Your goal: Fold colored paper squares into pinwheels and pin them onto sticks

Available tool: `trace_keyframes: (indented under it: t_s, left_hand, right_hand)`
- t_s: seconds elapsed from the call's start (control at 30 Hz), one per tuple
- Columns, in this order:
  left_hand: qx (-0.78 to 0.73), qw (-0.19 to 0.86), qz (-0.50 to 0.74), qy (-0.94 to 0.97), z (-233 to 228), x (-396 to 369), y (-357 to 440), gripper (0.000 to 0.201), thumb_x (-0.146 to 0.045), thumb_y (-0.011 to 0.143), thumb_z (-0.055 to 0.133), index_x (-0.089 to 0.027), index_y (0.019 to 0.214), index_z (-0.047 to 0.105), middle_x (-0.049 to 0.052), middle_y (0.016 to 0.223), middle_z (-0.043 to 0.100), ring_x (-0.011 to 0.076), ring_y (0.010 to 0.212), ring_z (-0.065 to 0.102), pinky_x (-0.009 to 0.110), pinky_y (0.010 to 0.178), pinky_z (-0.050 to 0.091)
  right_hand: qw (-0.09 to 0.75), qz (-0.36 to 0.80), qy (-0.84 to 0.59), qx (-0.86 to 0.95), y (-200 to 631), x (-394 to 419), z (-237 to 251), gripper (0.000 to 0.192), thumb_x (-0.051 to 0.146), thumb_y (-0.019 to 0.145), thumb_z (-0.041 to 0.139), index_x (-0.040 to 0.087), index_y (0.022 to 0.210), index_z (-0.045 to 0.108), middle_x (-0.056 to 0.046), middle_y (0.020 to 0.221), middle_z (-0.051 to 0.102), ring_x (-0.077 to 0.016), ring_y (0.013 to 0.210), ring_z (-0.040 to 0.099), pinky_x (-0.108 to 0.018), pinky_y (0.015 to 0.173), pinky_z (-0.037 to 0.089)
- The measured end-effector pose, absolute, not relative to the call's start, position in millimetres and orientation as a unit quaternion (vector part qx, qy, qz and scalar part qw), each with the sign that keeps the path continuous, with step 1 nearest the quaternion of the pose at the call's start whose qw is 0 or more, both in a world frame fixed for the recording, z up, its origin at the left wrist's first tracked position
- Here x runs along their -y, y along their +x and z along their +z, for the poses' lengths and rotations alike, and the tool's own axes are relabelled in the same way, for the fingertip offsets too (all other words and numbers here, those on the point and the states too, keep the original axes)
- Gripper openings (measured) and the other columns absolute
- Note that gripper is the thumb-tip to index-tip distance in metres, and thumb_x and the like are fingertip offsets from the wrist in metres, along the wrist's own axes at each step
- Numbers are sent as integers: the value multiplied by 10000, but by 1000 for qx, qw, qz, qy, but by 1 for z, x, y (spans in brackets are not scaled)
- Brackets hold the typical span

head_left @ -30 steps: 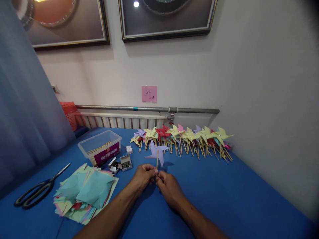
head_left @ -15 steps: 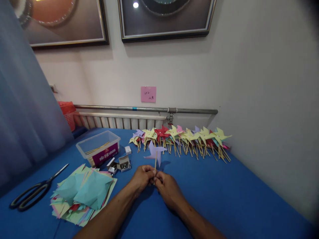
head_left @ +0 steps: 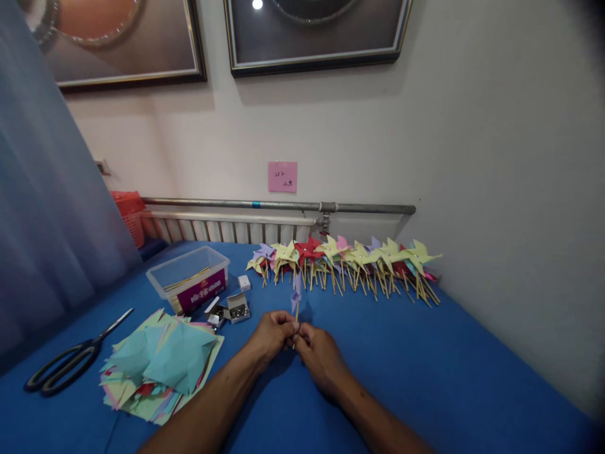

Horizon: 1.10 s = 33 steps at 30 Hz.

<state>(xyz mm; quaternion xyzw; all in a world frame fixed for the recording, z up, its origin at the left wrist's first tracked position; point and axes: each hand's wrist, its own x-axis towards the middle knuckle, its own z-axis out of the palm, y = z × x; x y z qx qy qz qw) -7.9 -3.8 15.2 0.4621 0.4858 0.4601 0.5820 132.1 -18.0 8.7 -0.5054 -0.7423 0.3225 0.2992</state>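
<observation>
a: 2 hands, left hand (head_left: 273,333) and right hand (head_left: 317,353), pinched shut on the purple pinwheel (head_left: 295,293) stick, mid-tabletop.
b: risk: twisting hard could snap it or tear the paper.

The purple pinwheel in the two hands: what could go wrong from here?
Both hands, left and right, pinch only the bottom of the thin stick, so it may snap or slip. The pinwheel stands near the row of pinwheels and might knock them. The open pin boxes could spill.
</observation>
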Motion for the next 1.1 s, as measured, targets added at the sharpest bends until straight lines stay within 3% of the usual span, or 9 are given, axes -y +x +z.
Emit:
trace_keyframes:
  t_s: [0.33, 0.73, 1.1]
  left_hand:
    - [-495, 569, 467, 461, 14, 3, -8, 251, -331, 556, 743, -152, 601, 574, -13, 488, 541, 77, 424, 455, 208, 444, 309]
    - [-499, 563, 456, 475, 9, 1, -9, 239, -336, 605, 720, -131, 711, 658, 3, 557, 581, 85, 441, 478, 211, 450, 313]
    - [-494, 573, 459, 466, 11, 2, -8, 223, -301, 585, 718, -130, 711, 652, 2, 557, 578, 86, 441, 472, 216, 456, 311]
  right_hand:
    - [293, 301, -519, 744, 132, 17, 7, 206, 234, 864, 469, 181, 813, 661, -24, 690, 680, -152, 623, 585, -231, 567, 333]
    - [326, 382, -502, 704, 133, 12, 1, 248, 267, 910, 408, 179, 802, 613, 7, 618, 625, -126, 518, 543, -228, 518, 354]
    - [319, 368, -500, 716, 133, 14, 4, 237, 262, 914, 408, 184, 789, 594, 6, 629, 616, -122, 543, 540, -221, 522, 337]
